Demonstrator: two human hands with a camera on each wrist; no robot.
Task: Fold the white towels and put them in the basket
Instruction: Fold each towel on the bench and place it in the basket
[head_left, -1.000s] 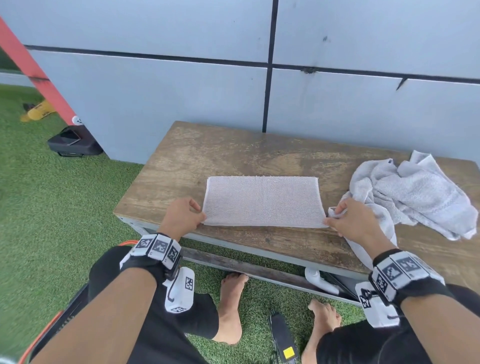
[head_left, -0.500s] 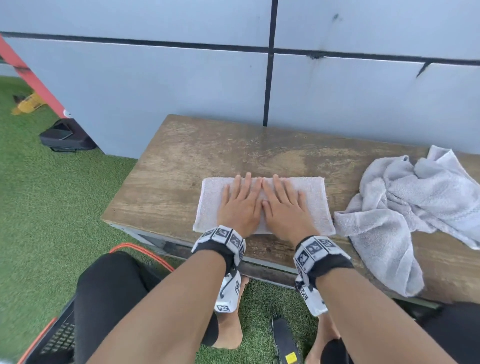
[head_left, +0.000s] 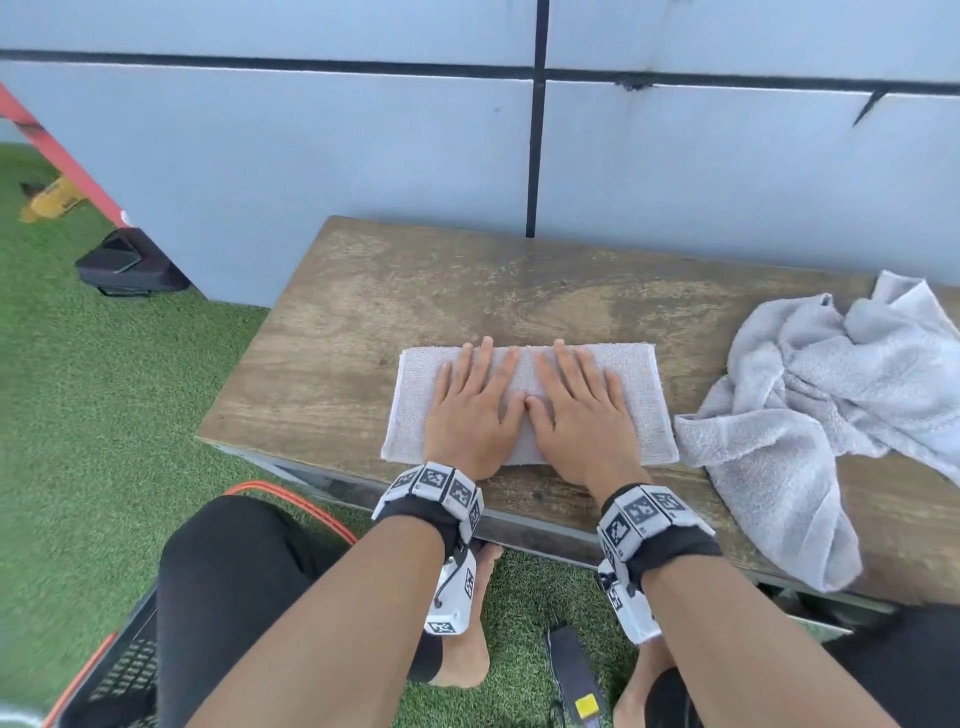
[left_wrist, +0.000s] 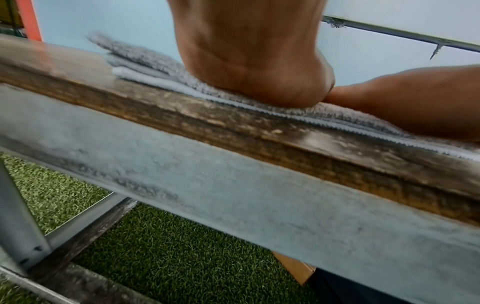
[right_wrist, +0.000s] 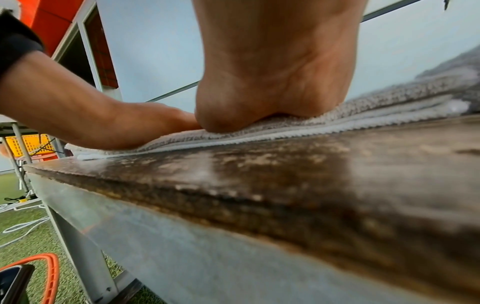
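left hand (head_left: 475, 410) and right hand (head_left: 576, 410) flat, fingers spread, thumbs touching, pressing folded towel (head_left: 641, 395) near bench (head_left: 363, 322) front edge. crumpled towel (head_left: 810, 415) just right, draping over edge.

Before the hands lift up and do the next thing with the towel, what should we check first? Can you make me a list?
1. Folded towel lies flat on the table: ok.
2. Left hand and right hand press it with straight fingers, side by side: ok.
3. Towel's near edge sits fully on the table, not hanging off: ok.
4. Layers lined up at the edge, as the wrist views show: ok, roughly.
5. Crumpled towel clear of the folded one: cannot tell; their edges come very close on the right.
6. Basket ready at lower left: cannot tell; only a corner shows.
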